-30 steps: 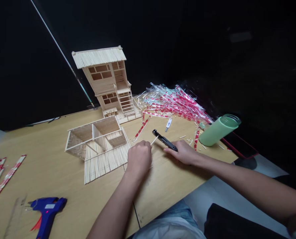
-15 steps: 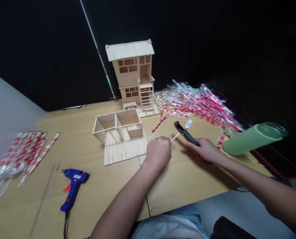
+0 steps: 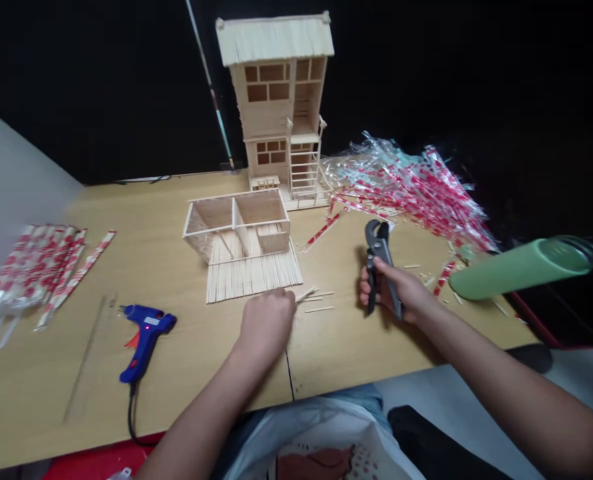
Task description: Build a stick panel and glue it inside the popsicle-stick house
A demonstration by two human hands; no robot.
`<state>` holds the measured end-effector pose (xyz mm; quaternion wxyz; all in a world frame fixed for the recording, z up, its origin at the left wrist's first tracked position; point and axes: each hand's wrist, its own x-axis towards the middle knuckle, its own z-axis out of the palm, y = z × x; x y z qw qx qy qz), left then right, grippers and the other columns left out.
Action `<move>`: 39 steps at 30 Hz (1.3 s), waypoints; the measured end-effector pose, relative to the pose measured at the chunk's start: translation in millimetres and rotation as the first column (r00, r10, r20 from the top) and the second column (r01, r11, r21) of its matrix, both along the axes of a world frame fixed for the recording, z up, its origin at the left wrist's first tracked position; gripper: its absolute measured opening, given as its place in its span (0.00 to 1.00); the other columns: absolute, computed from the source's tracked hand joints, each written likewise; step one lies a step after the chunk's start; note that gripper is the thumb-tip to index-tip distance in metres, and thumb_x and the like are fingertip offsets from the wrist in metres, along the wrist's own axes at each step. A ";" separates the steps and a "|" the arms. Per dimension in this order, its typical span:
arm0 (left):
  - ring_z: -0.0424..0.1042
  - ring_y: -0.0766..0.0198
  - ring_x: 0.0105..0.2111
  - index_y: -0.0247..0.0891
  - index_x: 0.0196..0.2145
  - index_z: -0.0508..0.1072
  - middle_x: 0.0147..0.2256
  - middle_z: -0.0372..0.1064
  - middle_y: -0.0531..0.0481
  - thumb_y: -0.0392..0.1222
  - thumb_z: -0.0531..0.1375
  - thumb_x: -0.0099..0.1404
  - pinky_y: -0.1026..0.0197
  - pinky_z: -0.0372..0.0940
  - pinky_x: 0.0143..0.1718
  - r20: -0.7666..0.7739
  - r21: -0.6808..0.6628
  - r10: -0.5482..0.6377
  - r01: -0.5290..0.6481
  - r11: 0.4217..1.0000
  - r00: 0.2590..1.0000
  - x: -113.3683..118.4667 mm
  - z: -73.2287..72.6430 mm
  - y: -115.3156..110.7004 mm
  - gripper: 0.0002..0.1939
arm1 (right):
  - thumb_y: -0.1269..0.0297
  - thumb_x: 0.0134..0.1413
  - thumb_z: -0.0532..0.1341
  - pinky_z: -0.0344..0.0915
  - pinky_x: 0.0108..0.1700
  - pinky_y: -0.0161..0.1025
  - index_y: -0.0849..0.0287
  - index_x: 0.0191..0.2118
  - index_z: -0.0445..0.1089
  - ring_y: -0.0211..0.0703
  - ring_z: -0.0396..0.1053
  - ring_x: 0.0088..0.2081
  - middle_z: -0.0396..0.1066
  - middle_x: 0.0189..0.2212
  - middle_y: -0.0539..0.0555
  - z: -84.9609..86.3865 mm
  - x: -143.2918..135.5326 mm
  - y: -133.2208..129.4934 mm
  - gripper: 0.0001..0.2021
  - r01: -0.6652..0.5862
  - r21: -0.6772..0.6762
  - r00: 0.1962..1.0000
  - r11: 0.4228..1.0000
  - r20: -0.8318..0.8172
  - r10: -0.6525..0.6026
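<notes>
My left hand (image 3: 269, 323) is closed in a pinch on short wooden sticks (image 3: 304, 294), whose ends poke out to the right of the fingers. A few cut wooden pieces (image 3: 319, 309) lie on the table beside it. My right hand (image 3: 404, 290) wraps round a dark hand cutter (image 3: 382, 257) with a hooked jaw, held upright with its handles spread. Just behind my left hand is a roofless stick-built model (image 3: 249, 273) with two compartments and a slatted floor. Farther back stands a two-storey wooden model house (image 3: 276, 40) with a ladder.
A blue glue gun (image 3: 146, 340) with a lit red light lies left, near a clear ruler (image 3: 84, 363). Wrapped chopsticks (image 3: 36, 267) are stacked at far left. Torn wrappers (image 3: 416, 183) pile up at back right. A green bottle (image 3: 501, 270) leans at the right.
My left hand has moved left, away from the cutter, with the sticks in it. The cutter has turned upright in my right hand. Cut pieces now show on the table, and the view has tilted down.
</notes>
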<state>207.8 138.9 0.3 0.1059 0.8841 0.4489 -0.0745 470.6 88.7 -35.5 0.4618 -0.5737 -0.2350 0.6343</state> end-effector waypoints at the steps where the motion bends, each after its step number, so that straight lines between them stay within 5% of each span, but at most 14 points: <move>1: 0.76 0.50 0.37 0.35 0.38 0.76 0.37 0.75 0.40 0.42 0.52 0.73 0.56 0.64 0.32 -0.007 0.000 -0.010 0.010 1.000 1.000 1.7 -2.2 0.6 0.14 | 0.43 0.58 0.57 0.71 0.36 0.46 0.57 0.34 0.65 0.44 0.70 0.26 0.68 0.24 0.50 -1.7 -2.5 1.0 0.19 0.002 -0.001 1.000 1.000 -0.009 -0.002; 13: 0.73 0.54 0.38 0.37 0.36 0.75 0.38 0.74 0.43 0.50 0.58 0.70 0.58 0.62 0.35 0.037 -0.028 0.005 -0.004 1.000 0.999 23.0 0.8 2.5 0.14 | 0.44 0.54 0.63 0.73 0.37 0.46 0.59 0.34 0.67 0.45 0.73 0.27 0.71 0.24 0.51 -11.5 -4.7 -4.8 0.20 0.016 0.056 0.998 0.998 -0.065 -0.012; 20: 0.67 0.52 0.48 0.37 0.51 0.69 0.49 0.68 0.42 0.43 0.62 0.67 0.53 0.62 0.48 0.158 0.086 -0.236 0.225 0.971 0.959 41.4 -23.5 -4.3 0.16 | 0.46 0.53 0.65 0.73 0.35 0.44 0.59 0.34 0.68 0.43 0.73 0.25 0.72 0.23 0.50 -16.6 -6.0 -5.2 0.19 0.065 0.105 0.991 0.992 -0.122 -0.052; 23: 0.68 0.54 0.43 0.38 0.45 0.71 0.43 0.69 0.44 0.37 0.57 0.70 0.55 0.63 0.44 0.112 0.083 -0.253 0.245 0.966 0.961 41.7 -29.8 -1.4 0.07 | 0.45 0.52 0.65 0.74 0.33 0.44 0.60 0.34 0.68 0.43 0.73 0.25 0.72 0.23 0.51 -19.3 -7.0 -4.4 0.20 0.082 0.106 0.987 0.991 -0.143 -0.066; 31: 0.70 0.54 0.43 0.40 0.46 0.72 0.43 0.71 0.44 0.35 0.53 0.71 0.54 0.64 0.43 0.110 0.101 -0.213 0.202 0.974 0.971 39.7 -30.0 0.9 0.10 | 0.45 0.53 0.65 0.74 0.32 0.44 0.61 0.33 0.69 0.45 0.74 0.24 0.72 0.23 0.52 -17.0 -4.5 3.9 0.21 0.057 0.102 0.984 0.993 -0.174 -0.038; 39: 0.72 0.54 0.42 0.40 0.44 0.74 0.44 0.73 0.43 0.39 0.53 0.71 0.54 0.64 0.43 0.246 0.190 -0.255 0.212 0.959 0.935 53.5 -9.2 40.4 0.11 | 0.57 0.60 0.58 0.73 0.35 0.41 0.60 0.31 0.68 0.42 0.74 0.25 0.72 0.21 0.51 -4.5 -2.5 54.2 0.12 0.386 0.048 0.833 0.921 -0.447 -0.325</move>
